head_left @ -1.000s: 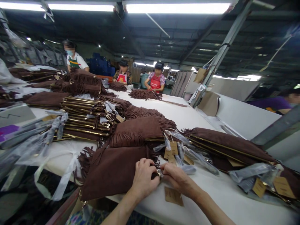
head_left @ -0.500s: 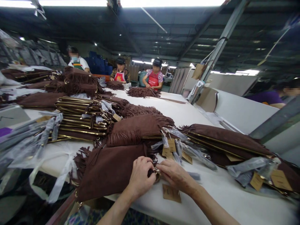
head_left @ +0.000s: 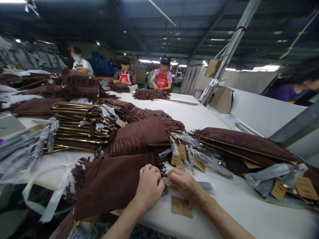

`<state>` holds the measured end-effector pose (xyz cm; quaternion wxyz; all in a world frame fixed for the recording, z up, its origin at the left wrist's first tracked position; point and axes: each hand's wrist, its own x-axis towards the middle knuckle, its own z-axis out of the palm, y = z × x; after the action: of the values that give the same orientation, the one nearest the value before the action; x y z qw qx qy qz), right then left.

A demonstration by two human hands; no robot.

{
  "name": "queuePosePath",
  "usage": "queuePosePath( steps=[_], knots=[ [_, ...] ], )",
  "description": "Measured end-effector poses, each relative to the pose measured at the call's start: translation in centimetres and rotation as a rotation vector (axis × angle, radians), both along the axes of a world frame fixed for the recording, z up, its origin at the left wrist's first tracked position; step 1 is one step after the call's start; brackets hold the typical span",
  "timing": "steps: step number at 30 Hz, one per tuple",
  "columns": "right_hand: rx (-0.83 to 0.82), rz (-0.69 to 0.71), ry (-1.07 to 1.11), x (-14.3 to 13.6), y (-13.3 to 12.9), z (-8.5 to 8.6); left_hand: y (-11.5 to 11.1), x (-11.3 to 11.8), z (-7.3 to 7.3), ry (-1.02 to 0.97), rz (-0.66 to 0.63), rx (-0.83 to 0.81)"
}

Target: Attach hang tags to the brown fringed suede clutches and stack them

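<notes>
Partly beneath left hand (head_left: 149, 186), brown bag (head_left: 111, 182).

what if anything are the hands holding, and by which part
The left hand grips the brown bag by its right end; the right hand is at that end too, its exact hold hidden.

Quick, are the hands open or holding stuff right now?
Left hand: closed on a corner of the brown bag.
Right hand: fingers bent beside that corner; whether they hold anything can't be told.
</notes>
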<state>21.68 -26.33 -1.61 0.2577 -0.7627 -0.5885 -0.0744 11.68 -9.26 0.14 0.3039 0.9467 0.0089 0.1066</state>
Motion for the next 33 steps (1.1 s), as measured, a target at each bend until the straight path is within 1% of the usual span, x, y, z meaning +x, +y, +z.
queuePosePath(
  steps=[3, 5, 7, 9, 11, 14, 17, 19, 22, 25, 26, 29, 33],
  knots=[
    [-0.013, 0.032, -0.142, -0.3, -0.5, -0.3, -0.8, 0.4, 0.2, 0.016, -0.024, 0.102],
    [-0.023, 0.041, -0.214, -0.6, -0.7, -0.4, -1.2, 0.8, 0.3, 0.039, -0.037, 0.13],
    [-0.034, 0.04, -0.25, -0.7, -0.7, -0.3, -1.4, 1.4, 0.3, 0.082, -0.05, 0.115],
    [-0.04, 0.032, -0.232, -0.7, -0.6, -0.1, -1.1, 2.0, 0.3, 0.145, -0.052, 0.059],
    [-0.033, 0.031, -0.149, -0.5, -0.4, 0.1, -0.6, 2.6, 0.4, 0.208, -0.048, -0.019],
    [0.017, 0.031, 0.108, -0.5, -0.1, 0.6, 0.1, 3.1, 0.7, 0.262, -0.066, -0.109],
    [0.028, -0.026, 0.352, -1.0, 0.1, 1.1, 0.5, 3.3, 0.8, 0.26, -0.061, -0.131],
    [0.003, -0.048, 0.397, -1.4, 0.1, 1.3, 0.6, 3.2, 0.7, 0.251, -0.051, -0.139],
    [0.011, -0.055, 0.399, -1.6, 0.4, 1.3, 0.6, 3.1, 0.8, 0.252, -0.061, -0.165],
    [0.015, -0.093, 0.421, -1.2, 0.8, 1.3, 0.8, 3.1, 1.0, 0.25, -0.071, -0.176],
    [0.006, -0.085, 0.413, -1.0, 0.9, 1.3, 0.8, 3.1, 1.1, 0.245, -0.071, -0.178],
    [-0.011, -0.028, 0.305, -0.7, 0.9, 1.5, 0.8, 3.2, 1.1, 0.231, -0.046, -0.194],
    [-0.046, 0.025, 0.178, -0.9, -0.2, 1.4, 0.6, 3.2, 0.7, 0.222, -0.011, -0.194]
  ],
)
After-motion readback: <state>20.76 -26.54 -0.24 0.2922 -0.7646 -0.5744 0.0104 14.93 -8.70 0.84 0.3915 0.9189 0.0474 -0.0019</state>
